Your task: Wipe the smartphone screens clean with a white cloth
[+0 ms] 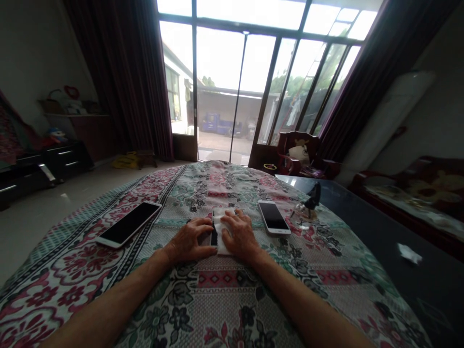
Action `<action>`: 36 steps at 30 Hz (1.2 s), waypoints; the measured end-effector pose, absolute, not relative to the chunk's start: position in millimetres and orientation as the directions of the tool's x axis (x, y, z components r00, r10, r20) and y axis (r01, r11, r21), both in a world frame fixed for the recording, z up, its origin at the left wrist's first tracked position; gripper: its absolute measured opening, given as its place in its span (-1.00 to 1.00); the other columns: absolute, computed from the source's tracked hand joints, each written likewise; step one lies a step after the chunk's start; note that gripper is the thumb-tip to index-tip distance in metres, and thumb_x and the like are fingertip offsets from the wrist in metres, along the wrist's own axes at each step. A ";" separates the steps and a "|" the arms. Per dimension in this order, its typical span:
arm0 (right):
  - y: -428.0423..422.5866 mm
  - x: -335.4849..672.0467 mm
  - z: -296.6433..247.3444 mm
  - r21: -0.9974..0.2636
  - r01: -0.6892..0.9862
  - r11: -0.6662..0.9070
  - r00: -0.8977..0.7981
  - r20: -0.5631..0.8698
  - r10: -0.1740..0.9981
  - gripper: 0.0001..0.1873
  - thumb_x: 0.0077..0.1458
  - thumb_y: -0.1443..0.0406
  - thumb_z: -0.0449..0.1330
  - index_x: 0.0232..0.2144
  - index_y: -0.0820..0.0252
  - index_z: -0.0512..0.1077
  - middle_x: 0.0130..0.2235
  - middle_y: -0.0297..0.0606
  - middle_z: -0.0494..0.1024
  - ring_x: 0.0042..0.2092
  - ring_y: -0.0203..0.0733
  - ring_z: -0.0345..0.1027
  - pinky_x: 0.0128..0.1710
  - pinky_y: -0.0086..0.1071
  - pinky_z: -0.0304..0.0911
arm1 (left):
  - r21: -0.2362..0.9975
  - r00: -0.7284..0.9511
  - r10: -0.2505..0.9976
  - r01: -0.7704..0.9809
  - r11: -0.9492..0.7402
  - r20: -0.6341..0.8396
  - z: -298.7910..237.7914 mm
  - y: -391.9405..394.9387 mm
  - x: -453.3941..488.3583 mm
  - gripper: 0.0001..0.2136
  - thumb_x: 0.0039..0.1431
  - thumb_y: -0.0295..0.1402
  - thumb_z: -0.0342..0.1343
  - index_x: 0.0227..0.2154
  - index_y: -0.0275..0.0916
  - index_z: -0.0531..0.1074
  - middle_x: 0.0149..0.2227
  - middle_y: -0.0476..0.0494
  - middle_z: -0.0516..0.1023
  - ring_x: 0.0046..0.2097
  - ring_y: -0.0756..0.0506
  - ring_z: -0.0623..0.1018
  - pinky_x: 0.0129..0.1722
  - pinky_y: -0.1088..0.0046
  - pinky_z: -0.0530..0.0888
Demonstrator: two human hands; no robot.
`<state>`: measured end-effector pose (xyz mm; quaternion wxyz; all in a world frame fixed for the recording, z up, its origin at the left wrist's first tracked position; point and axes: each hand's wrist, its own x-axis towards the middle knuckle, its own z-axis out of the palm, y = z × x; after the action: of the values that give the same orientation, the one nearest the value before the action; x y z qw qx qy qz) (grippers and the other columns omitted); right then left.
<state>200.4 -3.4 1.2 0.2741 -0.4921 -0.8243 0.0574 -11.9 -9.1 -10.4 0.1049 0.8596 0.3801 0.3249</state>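
Note:
In the middle of the table lies a phone (214, 237), a dark strip of its screen showing beside a white tissue (225, 247) that covers the rest. My left hand (192, 239) steadies the phone at its left edge, fingers and thumb curved around its side. On top, my right hand (240, 234) grips and presses the tissue against the screen with bent fingers. A larger white-framed phone (128, 224) rests face up to the left. Another white phone (274, 217) lies just right of my right hand, its screen dark.
A clear spray bottle (306, 212) with a black nozzle stands beyond the right phone. The patterned tablecloth (224, 309) covers the round table. To the right, a dark surface (391, 227) carries a crumpled white tissue (409, 253). A wooden chair (299, 150) stands near the glass doors.

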 end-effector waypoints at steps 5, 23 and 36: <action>-15.2 196.9 6.9 -0.304 0.712 0.633 -0.533 0.353 0.769 -0.58 0.16 0.35 0.04 0.07 0.13 0.42 0.20 -0.19 0.42 0.28 -0.04 0.12 0.30 -0.08 -0.07 | 0.428 0.494 0.716 0.578 -0.694 0.493 -10.9 -9.1 -10.5 -0.62 -0.05 -0.26 0.33 -0.12 -0.23 0.55 0.04 -0.26 0.56 0.09 -0.27 0.51 0.13 0.09 0.44; 43.6 158.3 12.0 -0.243 0.875 0.419 -0.413 0.078 0.907 -0.43 0.31 0.28 -0.14 0.33 0.26 0.13 0.40 -0.09 0.05 0.41 0.10 -0.18 0.34 0.08 -0.23 | 0.443 0.529 0.739 0.591 -0.674 0.418 -4.9 -9.5 -11.2 -0.65 -0.01 -0.07 0.32 -0.22 -0.19 0.62 -0.07 -0.21 0.57 0.01 -0.24 0.53 0.10 0.19 0.44; -24.2 183.0 14.8 -0.232 0.852 0.469 -0.472 0.047 0.880 -0.40 0.33 0.22 -0.14 0.35 0.31 0.09 0.41 -0.02 -0.03 0.42 0.12 -0.22 0.34 0.11 -0.20 | 0.443 0.519 0.719 0.567 -0.695 0.463 -11.1 -6.4 -10.7 -0.69 -0.02 -0.26 0.33 -0.16 -0.17 0.60 -0.05 -0.17 0.61 0.05 -0.22 0.54 0.13 0.22 0.42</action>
<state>183.0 -24.2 14.8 0.0803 -0.5076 -0.8533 0.0883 -10.7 -6.4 -11.1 0.1188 0.8632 0.3723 0.3195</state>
